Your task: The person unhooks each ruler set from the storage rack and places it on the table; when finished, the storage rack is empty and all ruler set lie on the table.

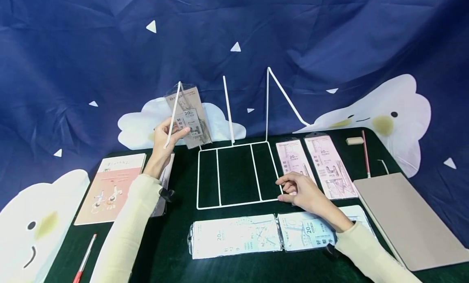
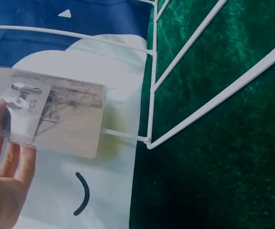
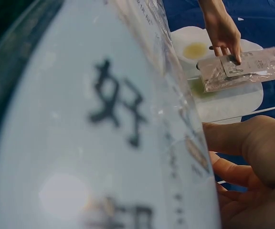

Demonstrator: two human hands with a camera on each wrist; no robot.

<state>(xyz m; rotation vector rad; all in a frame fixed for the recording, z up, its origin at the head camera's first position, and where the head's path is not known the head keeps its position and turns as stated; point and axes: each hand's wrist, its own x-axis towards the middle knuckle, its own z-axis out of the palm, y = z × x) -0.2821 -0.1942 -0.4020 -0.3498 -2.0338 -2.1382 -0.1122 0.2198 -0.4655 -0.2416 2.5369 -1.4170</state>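
My left hand (image 1: pixel 161 142) pinches a greyish-brown ruler-set packet (image 1: pixel 192 124) between thumb and fingers. It holds the packet upright at the back left of a white wire rack (image 1: pixel 238 204), behind a slanting wire. In the left wrist view the packet (image 2: pixel 75 129) is tilted sideways, clear of the dark green table. My right hand (image 1: pixel 302 191) pinches the rack's side wire near its front right corner, thumb and index finger at the wire. Two bluish ruler-set packets (image 1: pixel 236 236) lie end to end in front of the rack, partly beneath the right forearm.
Two pink packets (image 1: pixel 329 169) lie right of the rack. Farther right are a beige notebook (image 1: pixel 410 222), a red pencil (image 1: pixel 365 152) and a small beige block (image 1: pixel 354 141). At left lie a pink-covered book (image 1: pixel 115 189), a red-and-silver pen (image 1: pixel 86 254) and another packet (image 1: pixel 161 201) beside the left forearm.
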